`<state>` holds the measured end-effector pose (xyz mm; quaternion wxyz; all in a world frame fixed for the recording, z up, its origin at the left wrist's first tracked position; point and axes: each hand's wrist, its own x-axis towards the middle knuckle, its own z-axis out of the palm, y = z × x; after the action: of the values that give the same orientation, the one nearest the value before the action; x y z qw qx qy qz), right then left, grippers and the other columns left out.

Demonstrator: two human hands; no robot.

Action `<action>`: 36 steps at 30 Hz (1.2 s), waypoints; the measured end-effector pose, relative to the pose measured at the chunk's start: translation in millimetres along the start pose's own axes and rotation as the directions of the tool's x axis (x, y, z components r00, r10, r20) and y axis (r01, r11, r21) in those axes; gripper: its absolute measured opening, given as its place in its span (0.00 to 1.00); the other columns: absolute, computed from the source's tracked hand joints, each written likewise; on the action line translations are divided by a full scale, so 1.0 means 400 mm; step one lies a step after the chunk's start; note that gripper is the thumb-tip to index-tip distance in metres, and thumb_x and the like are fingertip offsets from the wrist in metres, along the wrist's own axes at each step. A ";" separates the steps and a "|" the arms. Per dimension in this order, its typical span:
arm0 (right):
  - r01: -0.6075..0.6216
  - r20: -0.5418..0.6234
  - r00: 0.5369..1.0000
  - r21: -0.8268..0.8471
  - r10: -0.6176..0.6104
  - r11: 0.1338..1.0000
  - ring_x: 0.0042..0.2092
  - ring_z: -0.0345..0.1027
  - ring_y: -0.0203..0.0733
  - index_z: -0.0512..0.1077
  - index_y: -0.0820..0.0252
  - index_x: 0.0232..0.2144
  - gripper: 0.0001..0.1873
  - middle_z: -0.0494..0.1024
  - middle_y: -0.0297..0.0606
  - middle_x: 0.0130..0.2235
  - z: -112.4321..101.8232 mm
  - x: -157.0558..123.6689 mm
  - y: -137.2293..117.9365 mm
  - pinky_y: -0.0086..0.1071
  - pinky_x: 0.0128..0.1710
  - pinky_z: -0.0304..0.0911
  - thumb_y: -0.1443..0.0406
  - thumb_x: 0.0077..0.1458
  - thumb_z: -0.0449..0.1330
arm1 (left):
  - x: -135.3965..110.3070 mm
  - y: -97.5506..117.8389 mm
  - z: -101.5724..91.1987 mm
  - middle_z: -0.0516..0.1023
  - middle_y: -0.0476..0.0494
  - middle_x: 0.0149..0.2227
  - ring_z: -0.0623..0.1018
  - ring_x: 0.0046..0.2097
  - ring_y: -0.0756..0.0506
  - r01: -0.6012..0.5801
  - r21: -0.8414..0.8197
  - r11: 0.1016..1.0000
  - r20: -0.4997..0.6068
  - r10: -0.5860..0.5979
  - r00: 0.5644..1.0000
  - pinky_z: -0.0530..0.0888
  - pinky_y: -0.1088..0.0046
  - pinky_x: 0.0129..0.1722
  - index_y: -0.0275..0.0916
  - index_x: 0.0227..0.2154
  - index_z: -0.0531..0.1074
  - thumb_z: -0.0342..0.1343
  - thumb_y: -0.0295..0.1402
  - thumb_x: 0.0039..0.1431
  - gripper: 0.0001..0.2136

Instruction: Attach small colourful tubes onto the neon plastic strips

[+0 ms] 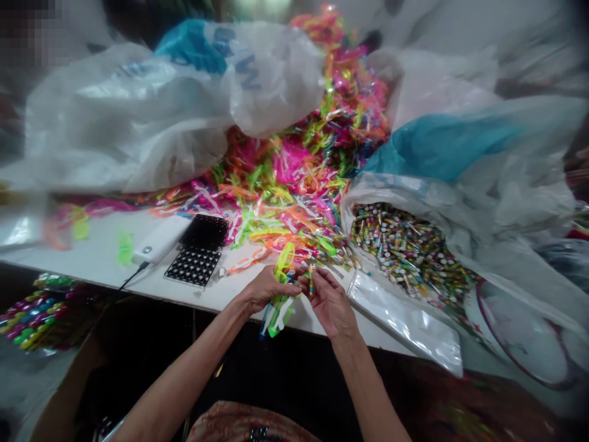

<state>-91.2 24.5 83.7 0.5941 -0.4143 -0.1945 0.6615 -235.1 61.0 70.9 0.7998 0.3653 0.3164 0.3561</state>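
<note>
My left hand (263, 288) is closed round a bunch of bright plastic strips (280, 307), green, white and blue, that hang down over the table's front edge. My right hand (327, 301) pinches a small striped cylinder (311, 276) between thumb and fingers, right beside the strips. Both hands meet just above the white table (99, 258). Behind them lies a big heap of neon plastic strips (299, 166). To the right an open clear bag of small cylinders (405, 245) spills its contents.
A black perforated tray (199, 250) and a white power bank (159, 240) with a cable lie left of my hands. Large white and blue plastic bags (175, 92) fill the back. A flat clear packet (405, 322) lies at right. Colourful finished pieces (34, 310) sit low left.
</note>
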 end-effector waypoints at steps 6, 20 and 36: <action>0.044 -0.017 0.999 -0.261 -0.050 0.964 0.25 0.66 0.31 0.72 0.57 0.33 0.14 0.75 0.33 0.31 -0.046 0.005 -0.038 0.24 0.22 0.59 0.63 0.40 0.66 | 0.004 -0.009 -0.023 0.71 0.49 0.24 0.69 0.24 0.53 0.053 0.106 0.993 -0.121 -0.040 0.992 0.66 0.79 0.25 0.31 0.26 0.71 0.66 0.30 0.32 0.15; 0.033 0.236 0.957 -0.665 0.168 0.746 0.21 0.56 0.29 0.74 0.63 0.28 0.11 0.67 0.31 0.20 -0.031 0.006 -0.111 0.26 0.21 0.49 0.60 0.45 0.62 | -0.018 0.014 0.000 0.68 0.50 0.20 0.64 0.22 0.54 0.078 0.369 0.926 -0.029 -0.072 0.997 0.60 0.79 0.22 0.31 0.22 0.71 0.63 0.33 0.36 0.11; 0.161 0.326 0.927 -0.794 0.186 0.586 0.20 0.53 0.29 0.70 0.64 0.20 0.16 0.63 0.30 0.16 -0.058 0.006 -0.117 0.27 0.22 0.49 0.57 0.50 0.57 | -0.020 0.002 0.000 0.69 0.50 0.19 0.64 0.21 0.54 0.130 0.422 0.897 -0.058 -0.116 0.992 0.60 0.80 0.21 0.31 0.29 0.75 0.63 0.32 0.35 0.15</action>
<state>-43.7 31.6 104.7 0.2863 -0.5057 -0.5805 0.5704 -239.6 54.9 73.5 0.7168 0.5045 0.4212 0.2330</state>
